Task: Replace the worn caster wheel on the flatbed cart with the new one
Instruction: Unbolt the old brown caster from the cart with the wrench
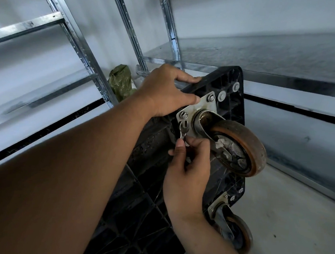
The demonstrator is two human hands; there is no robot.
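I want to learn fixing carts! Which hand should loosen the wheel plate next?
Probably the right. The right hand pinches the wrench against the mounting plate by the worn caster wheel, while the left hand grips the edge of the tipped cart, steadying it.

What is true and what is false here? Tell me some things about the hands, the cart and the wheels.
1. The right hand pinches a small wrench. True.
2. The flatbed cart stands on its wheels. False: it is tipped up, underside showing.
3. The left hand holds the cart's edge. True.
4. The caster wheel is already off. False: its plate sits bolted to the cart.
5. Only one wheel shows. False: a second caster shows lower down.
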